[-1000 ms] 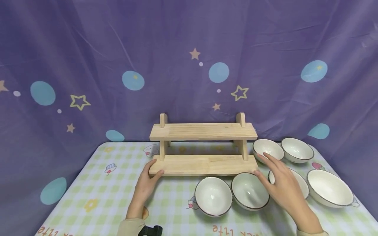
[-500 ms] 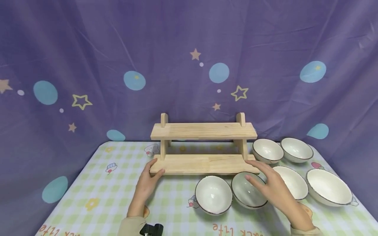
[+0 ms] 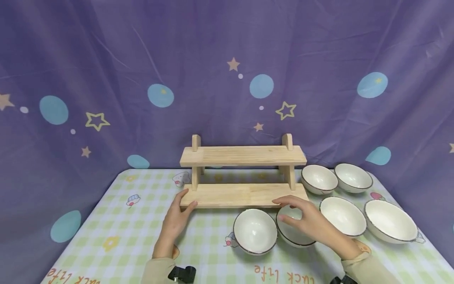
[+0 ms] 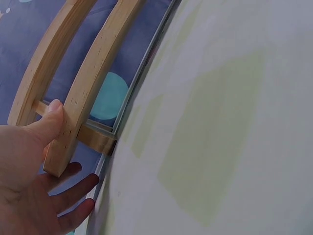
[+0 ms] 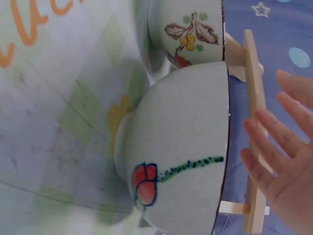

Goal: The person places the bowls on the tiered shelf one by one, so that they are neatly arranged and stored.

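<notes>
nearby, left grip (image 3: 176, 218) holding wooden rack (image 3: 243, 173) corner, right grip (image 3: 309, 221) spread loose over bowl (image 3: 293, 231), five bowls around

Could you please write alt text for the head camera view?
A left hand holds the left end of a two-tier wooden rack while an open right hand hovers over one of six white bowls on a checked tablecloth.
</notes>
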A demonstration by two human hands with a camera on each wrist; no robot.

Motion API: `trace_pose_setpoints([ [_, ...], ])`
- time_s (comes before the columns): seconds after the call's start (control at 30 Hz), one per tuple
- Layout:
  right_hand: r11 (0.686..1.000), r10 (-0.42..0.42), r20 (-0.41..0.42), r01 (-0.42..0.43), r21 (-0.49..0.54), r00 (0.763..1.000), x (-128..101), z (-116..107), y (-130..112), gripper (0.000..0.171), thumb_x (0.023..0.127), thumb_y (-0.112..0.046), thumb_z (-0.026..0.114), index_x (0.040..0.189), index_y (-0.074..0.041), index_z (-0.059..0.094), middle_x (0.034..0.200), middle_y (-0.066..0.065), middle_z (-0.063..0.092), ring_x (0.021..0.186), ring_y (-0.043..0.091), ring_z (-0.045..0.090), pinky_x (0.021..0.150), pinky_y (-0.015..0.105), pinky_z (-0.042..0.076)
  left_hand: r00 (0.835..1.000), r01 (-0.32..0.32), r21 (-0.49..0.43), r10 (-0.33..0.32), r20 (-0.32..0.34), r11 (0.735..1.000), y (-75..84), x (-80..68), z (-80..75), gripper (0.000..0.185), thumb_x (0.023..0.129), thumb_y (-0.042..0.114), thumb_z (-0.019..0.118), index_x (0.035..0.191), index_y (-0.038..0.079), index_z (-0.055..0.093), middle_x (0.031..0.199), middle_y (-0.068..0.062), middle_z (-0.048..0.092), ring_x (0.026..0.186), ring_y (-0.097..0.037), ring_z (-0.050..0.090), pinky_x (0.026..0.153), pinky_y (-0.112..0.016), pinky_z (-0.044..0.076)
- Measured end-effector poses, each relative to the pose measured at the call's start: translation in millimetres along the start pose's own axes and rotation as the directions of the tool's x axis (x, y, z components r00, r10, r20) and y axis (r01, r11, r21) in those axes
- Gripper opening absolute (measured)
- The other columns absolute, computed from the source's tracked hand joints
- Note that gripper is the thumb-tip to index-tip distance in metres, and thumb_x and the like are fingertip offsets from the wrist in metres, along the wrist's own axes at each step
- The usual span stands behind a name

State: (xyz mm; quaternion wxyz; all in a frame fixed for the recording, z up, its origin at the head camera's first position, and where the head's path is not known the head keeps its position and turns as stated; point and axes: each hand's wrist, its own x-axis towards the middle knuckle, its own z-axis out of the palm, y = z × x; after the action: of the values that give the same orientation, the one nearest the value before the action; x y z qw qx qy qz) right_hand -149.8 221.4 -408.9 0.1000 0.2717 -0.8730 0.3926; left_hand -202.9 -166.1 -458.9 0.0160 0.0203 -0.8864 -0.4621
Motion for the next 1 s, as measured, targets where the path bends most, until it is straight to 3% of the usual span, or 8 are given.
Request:
trace_pose_setpoints([
  [0.27,0.993,0.006,0.161,-0.025,0.117,0.987,25.4,10.2,0.9,0.035,0.092,-0.019,0.072,0.125,-0.007,0.066,0.118,0.008,0.069,0.104,0.026,0.065,0.090,0.040,0.052,1.000,-0.009,-0.006,0.009,-0.001,1.000,-1.3,2.6,-1.6,0.068,0.099,0.044,0.059,0.153,0.014,0.032,0.159,-0.020,0.028,0.144,-0.042,0.026,0.113,-0.061,0.022],
  [0.43,0.995,0.002,0.239,-0.026,0.097,0.971,36.6,13.8,0.8,0.033,0.092,-0.013,0.072,0.124,-0.005,0.066,0.116,0.010,0.069,0.101,0.025,0.066,0.091,0.043,0.053,1.000,-0.002,-0.028,0.003,0.028,1.000,0.8,0.5,-3.9,0.070,0.099,0.045,0.059,0.155,0.013,0.030,0.159,-0.022,0.025,0.144,-0.044,0.023,0.112,-0.063,0.021],
  [0.73,0.996,0.017,0.361,-0.049,0.079,0.932,52.3,23.2,3.5,0.031,0.092,-0.012,0.072,0.122,-0.006,0.067,0.105,0.000,0.070,0.093,0.012,0.065,0.081,0.031,0.055,1.000,0.011,-0.070,-0.011,-0.002,0.998,-0.4,-1.7,-13.0,0.063,0.098,0.036,0.064,0.151,0.013,0.039,0.151,-0.025,0.038,0.127,-0.041,0.050,0.095,-0.052,0.047],
  [1.0,0.997,0.024,0.398,-0.050,0.055,0.917,57.7,27.0,7.3,0.028,0.089,-0.005,0.074,0.117,-0.009,0.071,0.104,0.001,0.071,0.087,0.008,0.067,0.076,0.024,0.055,1.000,0.012,-0.010,-0.012,0.029,1.000,-0.4,-2.7,-8.9,0.079,0.091,0.052,0.067,0.154,0.017,0.035,0.157,-0.022,0.029,0.139,-0.045,0.033,0.107,-0.063,0.031],
])
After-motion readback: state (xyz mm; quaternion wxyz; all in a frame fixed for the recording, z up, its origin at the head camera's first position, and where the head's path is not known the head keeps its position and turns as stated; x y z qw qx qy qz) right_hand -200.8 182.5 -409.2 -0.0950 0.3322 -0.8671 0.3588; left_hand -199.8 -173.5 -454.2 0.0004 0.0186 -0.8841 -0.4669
